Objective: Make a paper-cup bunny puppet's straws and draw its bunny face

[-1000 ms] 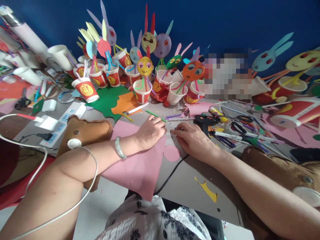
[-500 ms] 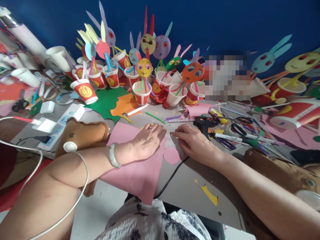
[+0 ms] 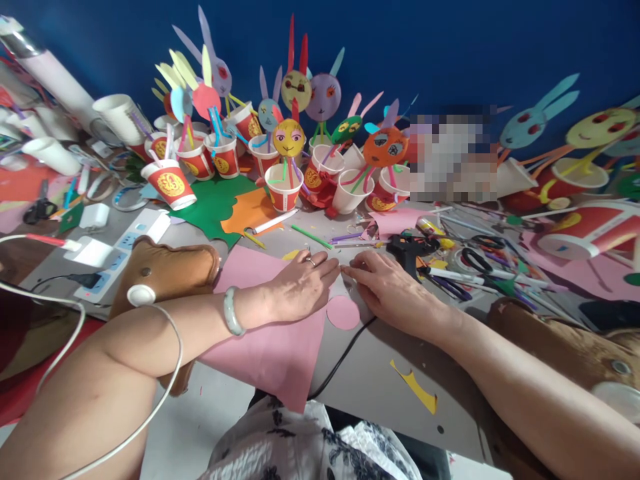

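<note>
Your left hand (image 3: pixel 307 287) lies palm down over the pink sheet (image 3: pixel 273 347), fingers loosely curled and pointing at your right hand (image 3: pixel 384 283), whose thumb and forefinger come nearly together just across a narrow gap. Whether either hand has hold of something small at those fingertips, I cannot tell; the fingers hide it. Meeting like this, low over the surface (image 3: pixel 370 393), your hands look set for fine work, with the wrists low for steadiness.

Just on the near side of your fingertips, the pink circle (image 3: pixel 343 313) lies flat between your hands, by the sheet's right edge, probably put there to be in easy reach and plain sight. (The matching colour suggests both are the same paper.) A black cord (image 3: pixel 345 353) runs from near your right wrist to the surface's near edge, perhaps serving the glue gun (image 3: pixel 404 248), which sits just beyond your right hand, handy to grab.

Farther out, a green stick (image 3: pixel 311 236) lies loose ahead of your left hand. Beyond it, a paper cup (image 3: pixel 284 195) bears a yellow paper face (image 3: pixel 289 139) on sticks; the cup likely keeps it upright. The curved bites in the green paper (image 3: pixel 210 208) suggest rounds were cut from it.
</note>
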Available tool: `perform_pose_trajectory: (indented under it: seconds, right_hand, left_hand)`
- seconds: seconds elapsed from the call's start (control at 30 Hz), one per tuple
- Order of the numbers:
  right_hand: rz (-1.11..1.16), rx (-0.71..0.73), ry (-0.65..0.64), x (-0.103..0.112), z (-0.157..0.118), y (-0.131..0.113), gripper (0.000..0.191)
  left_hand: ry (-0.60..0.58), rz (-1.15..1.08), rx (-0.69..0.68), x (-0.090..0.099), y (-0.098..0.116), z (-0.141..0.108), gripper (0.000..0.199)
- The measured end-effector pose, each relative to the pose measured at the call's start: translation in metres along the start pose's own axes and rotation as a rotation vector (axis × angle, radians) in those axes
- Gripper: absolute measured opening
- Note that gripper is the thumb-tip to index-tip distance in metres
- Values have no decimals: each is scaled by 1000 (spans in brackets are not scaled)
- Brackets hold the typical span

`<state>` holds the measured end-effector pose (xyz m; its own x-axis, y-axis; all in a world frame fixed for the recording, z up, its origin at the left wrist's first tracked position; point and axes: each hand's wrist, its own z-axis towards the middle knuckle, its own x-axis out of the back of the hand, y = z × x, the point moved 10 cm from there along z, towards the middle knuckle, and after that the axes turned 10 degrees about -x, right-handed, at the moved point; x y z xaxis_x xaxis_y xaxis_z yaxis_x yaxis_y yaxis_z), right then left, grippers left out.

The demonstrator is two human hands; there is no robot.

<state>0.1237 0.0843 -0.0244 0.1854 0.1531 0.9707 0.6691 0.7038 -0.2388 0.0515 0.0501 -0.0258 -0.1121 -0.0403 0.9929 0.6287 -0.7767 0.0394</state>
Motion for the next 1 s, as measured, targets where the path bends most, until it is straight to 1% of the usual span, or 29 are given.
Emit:
perform_pose_trajectory:
  seconds: [0.07,0.13,0.2,0.27,0.37,0.43,0.5,0.6,0.8,1.0]
  right_hand:
    - [-1,-5,0,0,-1,-1,45]
    - [52,-14,7,3,0,2,44]
    - [115,-30,25,8,3,9,39]
    - [115,-73,78,18,6,22,33]
    - [-59,-200,226,38,8,47,26]
    - [-182,-262,289,45,8,58,25]
    - [-256,-287,292,44,10,64,27]
    - [-300,-297,243,33,15,69,29]
    - [-333,-273,246,24,19,68,26]
    - [-386,-313,216,18,23,70,31]
  left_hand:
    - [3,-12,0,3,1,1,35]
    - [4,-13,1,5,2,0,35]
    - [1,2,4,4,2,0,35]
    - [3,26,5,1,2,-1,39]
    - [21,60,5,-3,2,-1,48]
    - [19,68,3,-7,2,0,50]
    - [10,63,3,-9,2,1,49]
    - [20,50,6,-10,2,2,49]
    - [37,46,0,-12,2,1,53]
    - [42,48,-6,-4,5,-1,51]
